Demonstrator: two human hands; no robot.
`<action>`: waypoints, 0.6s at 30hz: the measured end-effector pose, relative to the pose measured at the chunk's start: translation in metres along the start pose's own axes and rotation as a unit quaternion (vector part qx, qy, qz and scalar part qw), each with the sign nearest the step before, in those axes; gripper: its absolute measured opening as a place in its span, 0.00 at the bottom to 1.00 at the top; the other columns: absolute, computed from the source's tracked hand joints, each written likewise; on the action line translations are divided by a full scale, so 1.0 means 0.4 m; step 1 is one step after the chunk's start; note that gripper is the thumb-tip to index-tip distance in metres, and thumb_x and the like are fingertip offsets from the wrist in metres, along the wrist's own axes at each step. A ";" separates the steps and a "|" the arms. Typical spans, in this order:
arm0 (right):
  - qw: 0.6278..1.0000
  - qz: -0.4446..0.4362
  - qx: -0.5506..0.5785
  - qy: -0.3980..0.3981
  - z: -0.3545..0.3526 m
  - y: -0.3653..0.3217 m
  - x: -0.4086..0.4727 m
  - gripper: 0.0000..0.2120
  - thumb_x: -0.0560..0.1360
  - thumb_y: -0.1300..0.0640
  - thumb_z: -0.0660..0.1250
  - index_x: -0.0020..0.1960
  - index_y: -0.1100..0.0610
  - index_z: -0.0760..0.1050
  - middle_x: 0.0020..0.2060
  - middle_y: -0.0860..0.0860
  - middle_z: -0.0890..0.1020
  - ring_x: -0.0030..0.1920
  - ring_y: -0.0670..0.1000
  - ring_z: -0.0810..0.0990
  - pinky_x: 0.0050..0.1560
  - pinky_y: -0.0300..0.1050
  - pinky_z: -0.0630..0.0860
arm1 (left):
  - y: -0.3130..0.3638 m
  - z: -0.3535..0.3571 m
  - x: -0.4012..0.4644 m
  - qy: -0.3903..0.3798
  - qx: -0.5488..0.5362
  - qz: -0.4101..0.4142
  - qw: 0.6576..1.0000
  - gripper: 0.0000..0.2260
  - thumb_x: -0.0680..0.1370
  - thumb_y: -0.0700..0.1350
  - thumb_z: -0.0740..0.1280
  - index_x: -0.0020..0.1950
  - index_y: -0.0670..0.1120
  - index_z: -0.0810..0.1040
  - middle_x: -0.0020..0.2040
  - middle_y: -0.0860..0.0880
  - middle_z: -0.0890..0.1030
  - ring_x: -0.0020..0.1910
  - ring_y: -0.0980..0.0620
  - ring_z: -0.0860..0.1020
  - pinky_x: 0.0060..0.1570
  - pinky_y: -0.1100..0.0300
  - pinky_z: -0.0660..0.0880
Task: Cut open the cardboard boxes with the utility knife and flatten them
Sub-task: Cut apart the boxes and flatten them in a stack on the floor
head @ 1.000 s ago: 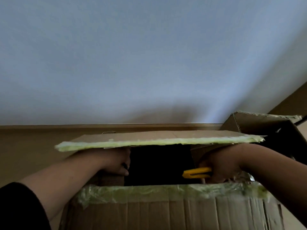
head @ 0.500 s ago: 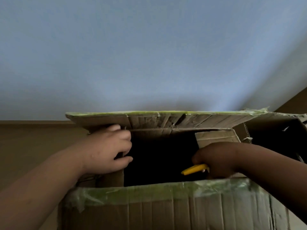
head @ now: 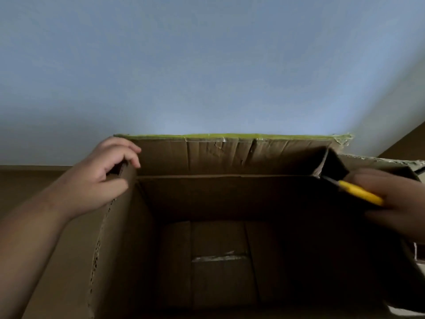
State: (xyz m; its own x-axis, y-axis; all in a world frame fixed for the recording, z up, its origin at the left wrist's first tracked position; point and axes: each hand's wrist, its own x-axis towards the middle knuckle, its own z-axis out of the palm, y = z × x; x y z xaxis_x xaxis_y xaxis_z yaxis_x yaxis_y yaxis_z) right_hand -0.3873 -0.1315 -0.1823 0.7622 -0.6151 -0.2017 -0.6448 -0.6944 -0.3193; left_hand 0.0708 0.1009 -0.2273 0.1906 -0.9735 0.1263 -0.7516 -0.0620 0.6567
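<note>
Now the box [head: 218, 238] sits open right below the camera, its far flap [head: 230, 155] swung upright since a second ago; the left hand [head: 103, 178] grips the left wall's edge, the right hand [head: 395, 201] holds the knife [head: 358, 192] at the far right corner, ready to cut

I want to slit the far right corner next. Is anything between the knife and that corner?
Nothing visible. The right hand holds the utility knife with its tip right at the far right corner of the cardboard box; the left hand grips the left wall.
</note>
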 end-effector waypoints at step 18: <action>0.982 0.157 0.055 0.089 -0.011 0.033 -0.005 0.27 0.71 0.61 0.73 0.48 0.26 0.74 0.37 0.44 0.84 0.35 0.50 0.83 0.40 0.58 0.81 | 0.046 -0.083 -0.080 0.013 -0.158 -0.359 0.920 0.06 0.77 0.33 0.66 0.42 0.38 0.82 0.37 0.35 0.84 0.31 0.37 0.83 0.33 0.53 0.79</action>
State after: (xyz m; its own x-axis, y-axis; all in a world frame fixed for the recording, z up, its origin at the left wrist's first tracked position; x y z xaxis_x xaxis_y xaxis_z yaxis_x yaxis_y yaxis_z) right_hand -0.3976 -0.1410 -0.1818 0.4979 -0.8552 -0.1440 -0.8292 -0.4209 -0.3677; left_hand 0.0719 0.1381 -0.1944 0.5842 -0.7003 -0.4102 -0.2049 -0.6163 0.7604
